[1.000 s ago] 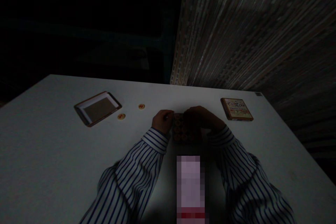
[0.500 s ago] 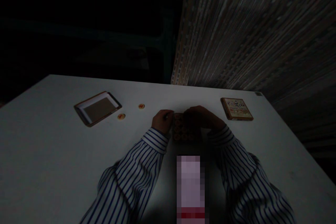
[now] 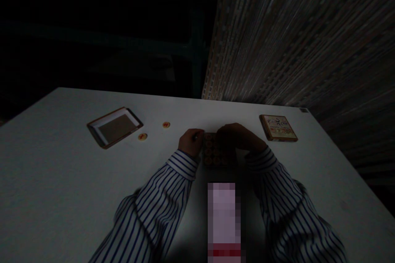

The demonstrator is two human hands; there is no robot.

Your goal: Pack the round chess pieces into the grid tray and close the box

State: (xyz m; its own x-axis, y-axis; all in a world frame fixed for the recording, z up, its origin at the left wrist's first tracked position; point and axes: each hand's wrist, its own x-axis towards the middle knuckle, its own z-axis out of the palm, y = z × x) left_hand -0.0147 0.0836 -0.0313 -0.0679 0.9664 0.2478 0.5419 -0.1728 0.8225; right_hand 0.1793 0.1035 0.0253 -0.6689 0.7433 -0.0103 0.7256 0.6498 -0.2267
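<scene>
In front of me lies a dark tray (image 3: 204,165) holding rows of round Chinese chess pieces (image 3: 217,160). My left hand (image 3: 189,141) is closed at the tray's left edge, its fingers curled against it. Over the tray's right part arches my right hand (image 3: 237,135); its fingertips are lost in shadow, so whatever they touch is hidden. Two loose Chinese chess pieces with red characters, one nearer (image 3: 142,137) and one farther (image 3: 166,125), lie on the table to the left of my left hand.
An open shallow box part (image 3: 103,144) with a pale inside rests on the white table (image 3: 61,181) at the left. At the right lies a printed box lid (image 3: 280,128). A tall stack of layered sheets (image 3: 262,49) rises behind the table. A pixelated patch covers the near middle.
My right hand has shifted very slightly over the tray, with its fingers drawn closer in. The left hand, the loose pieces and the boxes stay where they were.
</scene>
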